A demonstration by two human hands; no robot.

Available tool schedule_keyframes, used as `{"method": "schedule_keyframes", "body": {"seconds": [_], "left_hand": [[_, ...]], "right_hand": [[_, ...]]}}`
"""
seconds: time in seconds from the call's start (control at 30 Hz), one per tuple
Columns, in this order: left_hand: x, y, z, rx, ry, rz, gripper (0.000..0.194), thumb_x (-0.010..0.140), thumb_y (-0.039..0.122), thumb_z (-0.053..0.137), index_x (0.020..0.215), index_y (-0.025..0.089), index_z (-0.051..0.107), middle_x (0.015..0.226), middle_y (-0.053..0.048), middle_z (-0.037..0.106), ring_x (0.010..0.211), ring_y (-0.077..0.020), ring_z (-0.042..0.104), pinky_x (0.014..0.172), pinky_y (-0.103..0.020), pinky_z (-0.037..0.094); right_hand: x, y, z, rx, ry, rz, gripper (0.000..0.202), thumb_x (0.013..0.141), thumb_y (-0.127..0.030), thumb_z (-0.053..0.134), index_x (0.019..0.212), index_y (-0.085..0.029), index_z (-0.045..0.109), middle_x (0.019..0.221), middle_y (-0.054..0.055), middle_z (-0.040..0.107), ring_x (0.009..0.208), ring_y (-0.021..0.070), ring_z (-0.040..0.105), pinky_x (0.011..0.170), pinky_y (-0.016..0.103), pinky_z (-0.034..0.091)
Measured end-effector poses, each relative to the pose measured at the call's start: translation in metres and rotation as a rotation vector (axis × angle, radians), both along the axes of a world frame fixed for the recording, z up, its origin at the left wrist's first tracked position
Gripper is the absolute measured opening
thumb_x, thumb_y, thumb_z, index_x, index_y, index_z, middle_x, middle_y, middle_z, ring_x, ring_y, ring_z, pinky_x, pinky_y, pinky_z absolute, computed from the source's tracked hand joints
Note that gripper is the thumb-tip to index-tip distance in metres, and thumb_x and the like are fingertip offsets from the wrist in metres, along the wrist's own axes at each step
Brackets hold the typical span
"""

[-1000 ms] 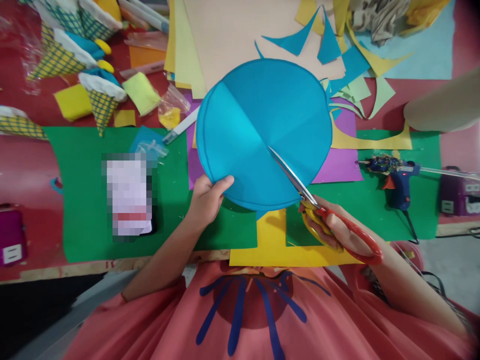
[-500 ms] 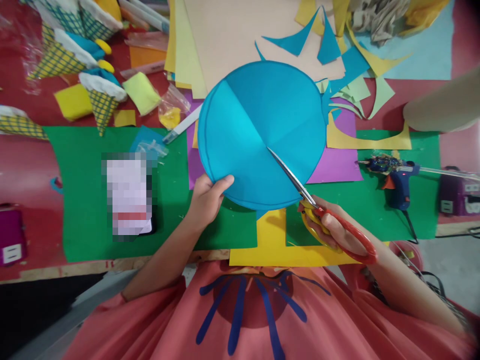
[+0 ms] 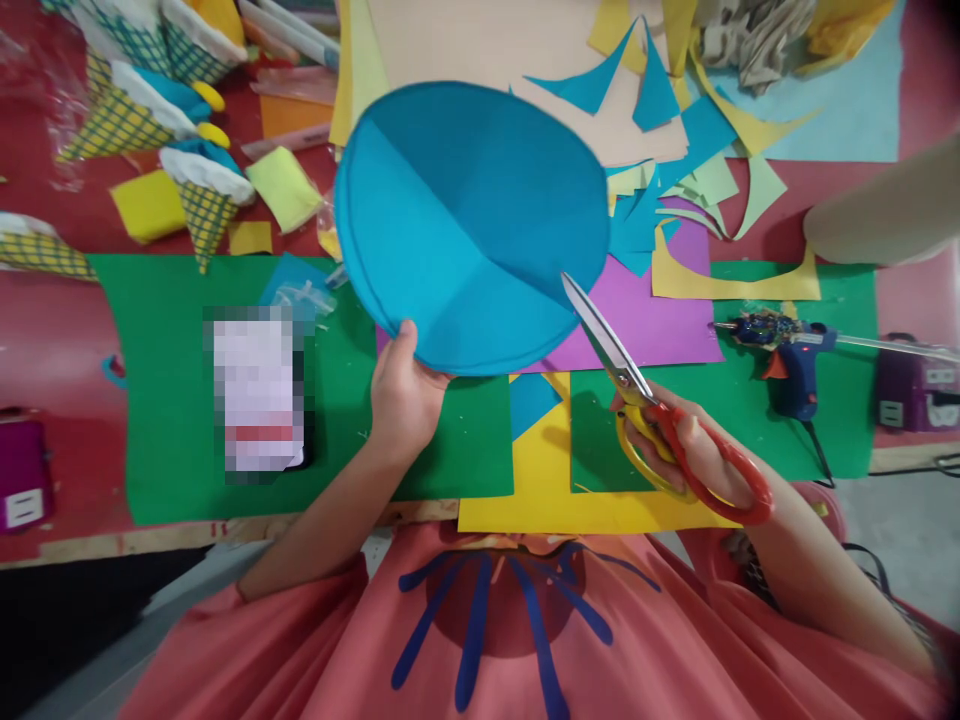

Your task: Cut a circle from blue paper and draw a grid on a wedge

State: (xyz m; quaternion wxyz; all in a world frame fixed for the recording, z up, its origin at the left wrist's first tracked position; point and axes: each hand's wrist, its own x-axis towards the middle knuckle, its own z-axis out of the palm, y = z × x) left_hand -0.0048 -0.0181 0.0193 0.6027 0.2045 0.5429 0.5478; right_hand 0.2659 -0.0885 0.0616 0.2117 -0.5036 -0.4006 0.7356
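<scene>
My left hand [image 3: 409, 395] pinches the lower left edge of a blue paper circle [image 3: 450, 300], thumb on top. The circle is raised above the table, with crease lines meeting near its middle and a drawn line along its rim. In my right hand [image 3: 686, 440] is a pair of scissors [image 3: 622, 355] with red and yellow handles. Their blades look nearly closed and point up and left. The tips overlap the circle's right side in view; whether they touch it I cannot tell.
Blue, yellow and pale green paper scraps [image 3: 637, 220] lie beyond the circle. A glue gun [image 3: 799, 365] rests on the green sheet [image 3: 847, 440] at right. A blurred-out phone-like item [image 3: 259, 390] is at left, near checked cone shapes [image 3: 202, 205]. A pale cylinder [image 3: 885, 200] stands far right.
The blue circle has moved up and left with my left hand and tilted. The scissors have come off its middle toward the right, and their blades have shifted to a steeper angle.
</scene>
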Motion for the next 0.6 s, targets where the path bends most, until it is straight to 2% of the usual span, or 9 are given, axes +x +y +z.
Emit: {"method": "schedule_keyframes", "body": {"seconds": [0.07,0.17,0.27,0.33,0.47,0.53,0.6], "left_hand": [[0.005,-0.003,0.001,-0.007,-0.028,-0.051,0.034,0.074,0.045,0.071,0.101,0.026,0.065,0.109,-0.005,0.071,0.122,-0.0281,0.058,0.094,-0.041,0.055],[0.011,-0.011,0.002,-0.047,-0.063,-0.233,0.046,0.066,0.042,0.077,0.107,0.025,0.065,0.111,-0.005,0.070,0.120,-0.0286,0.059,0.097,-0.043,0.054],[0.008,-0.014,-0.001,-0.062,-0.141,-0.389,0.051,0.068,0.051,0.074,0.108,0.021,0.065,0.115,-0.008,0.070,0.118,-0.0298,0.060,0.098,-0.045,0.052],[0.000,-0.009,-0.002,-0.082,-0.138,-0.446,0.057,0.068,0.060,0.071,0.108,0.019,0.064,0.111,-0.011,0.071,0.113,-0.0319,0.063,0.091,-0.046,0.055],[-0.014,0.013,0.000,-0.145,-0.008,-0.585,0.072,0.062,0.075,0.067,0.106,0.019,0.063,0.096,-0.013,0.073,0.091,-0.0333,0.069,0.062,-0.037,0.059],[-0.015,0.025,0.004,-0.181,0.046,-0.613,0.068,0.066,0.073,0.065,0.109,0.021,0.061,0.097,-0.012,0.073,0.084,-0.0306,0.070,0.056,-0.034,0.057],[-0.013,0.035,0.007,-0.181,0.082,-0.564,0.056,0.077,0.066,0.057,0.111,0.022,0.058,0.097,-0.009,0.072,0.082,-0.0269,0.069,0.057,-0.032,0.056]], "right_hand": [[0.001,0.000,-0.001,0.018,0.016,-0.040,0.072,0.078,-0.084,0.038,0.117,-0.024,0.048,0.066,-0.008,0.041,0.035,0.0023,0.027,0.030,0.018,0.027],[0.003,0.000,-0.002,0.057,-0.013,-0.083,0.070,0.080,-0.082,0.036,0.117,-0.025,0.048,0.066,-0.008,0.041,0.034,0.0029,0.028,0.029,0.018,0.028],[0.004,0.000,0.000,0.025,-0.056,-0.085,0.065,0.084,-0.078,0.035,0.117,-0.024,0.048,0.063,-0.008,0.041,0.033,0.0033,0.028,0.028,0.018,0.027],[0.004,0.001,0.003,-0.015,-0.066,-0.057,0.064,0.085,-0.078,0.035,0.117,-0.024,0.048,0.062,-0.008,0.041,0.033,0.0031,0.026,0.028,0.018,0.026],[0.000,0.003,0.013,-0.033,-0.086,0.091,0.062,0.087,-0.074,0.037,0.115,-0.021,0.047,0.053,-0.009,0.039,0.035,0.0053,0.027,0.032,0.019,0.027],[-0.002,0.004,0.016,-0.042,-0.120,0.159,0.060,0.087,-0.072,0.038,0.114,-0.019,0.047,0.052,-0.008,0.039,0.037,0.0064,0.030,0.034,0.020,0.027],[-0.004,0.005,0.018,-0.050,-0.145,0.194,0.057,0.088,-0.070,0.040,0.112,-0.019,0.048,0.053,-0.007,0.039,0.038,0.0068,0.031,0.035,0.020,0.026]]}}
